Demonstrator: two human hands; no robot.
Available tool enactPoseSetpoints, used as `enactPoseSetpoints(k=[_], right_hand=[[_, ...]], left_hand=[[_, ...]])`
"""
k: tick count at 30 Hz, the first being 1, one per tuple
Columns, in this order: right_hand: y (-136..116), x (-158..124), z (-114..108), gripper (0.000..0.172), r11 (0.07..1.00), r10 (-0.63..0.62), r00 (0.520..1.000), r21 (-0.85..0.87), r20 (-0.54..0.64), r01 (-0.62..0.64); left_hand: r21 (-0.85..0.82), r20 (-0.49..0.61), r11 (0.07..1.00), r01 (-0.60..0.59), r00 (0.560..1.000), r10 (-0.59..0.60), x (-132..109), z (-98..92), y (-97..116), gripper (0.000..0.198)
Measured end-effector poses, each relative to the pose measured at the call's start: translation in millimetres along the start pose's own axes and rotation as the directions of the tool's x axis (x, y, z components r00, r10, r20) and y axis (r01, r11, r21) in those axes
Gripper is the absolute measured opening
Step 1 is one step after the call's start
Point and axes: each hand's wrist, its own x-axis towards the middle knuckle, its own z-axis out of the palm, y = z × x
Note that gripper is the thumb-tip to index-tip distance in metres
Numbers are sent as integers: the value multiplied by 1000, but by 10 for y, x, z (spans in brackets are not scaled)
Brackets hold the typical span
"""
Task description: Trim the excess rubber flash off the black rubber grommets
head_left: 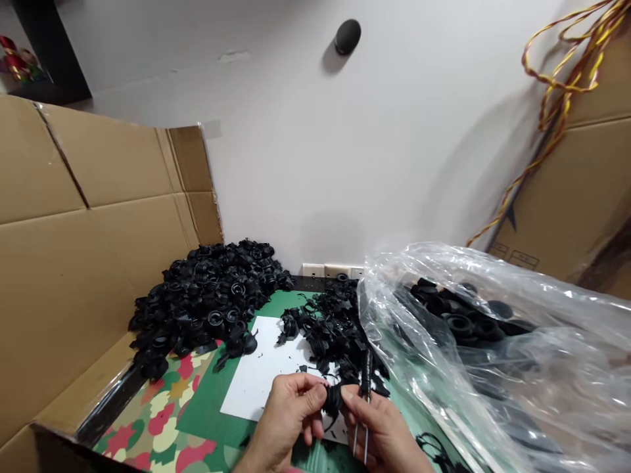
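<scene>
A small ribbed black rubber part (332,399) is held between both hands, above a white sheet of paper (246,387). My left hand (296,407) pinches its left side between thumb and fingers. My right hand (372,417) grips its right side with thumb and index finger. Metal tweezers (366,381) with a dark upper part also sit in my right hand, their two prongs pointing down. Beyond the hands lies a heap of black rubber scraps (335,322) on the paper and green mat (207,407).
A large pile of black rubber parts (211,295) lies at the left against a cardboard wall (98,263). On the right, a clear plastic bag (493,368) holds black parts. Wall sockets (325,270) are behind, and a yellow-brown twisted cable (552,131) hangs at upper right.
</scene>
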Motion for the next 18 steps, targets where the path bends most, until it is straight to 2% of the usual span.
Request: enactPoseSetpoints(k=[3,7,12,14,15,16,17,18], right_hand=[[-14,5,-61,46,1000,-7,1000,-2,-6,7],[-14,15,-91,46,1000,6,1000,11,2,-6],[-2,38,-127,46,999,-22,1000,-37,-3,22],[6,34,-159,42,982,-130,990,-143,-62,120],[13,26,-180,37,944,-250,962,-249,-110,217],[21,15,-204,31,862,-406,904,-383,-133,331],[32,1,-231,22,729,-570,813,-529,-118,435],[43,-14,-261,14,541,-721,690,-671,-61,506]], left_hand=[[33,-39,994,-106,993,107,-35,74,24,26],[172,-41,924,-342,934,354,-82,166,64,43],[264,-22,884,-385,914,405,-71,213,37,45],[298,-10,872,-389,912,410,-57,212,10,43],[320,4,864,-388,913,408,-43,203,0,43],[353,17,853,-384,914,404,-20,188,-6,43],[402,23,834,-377,915,402,14,164,-4,44],[474,20,802,-364,915,404,61,131,9,45]])
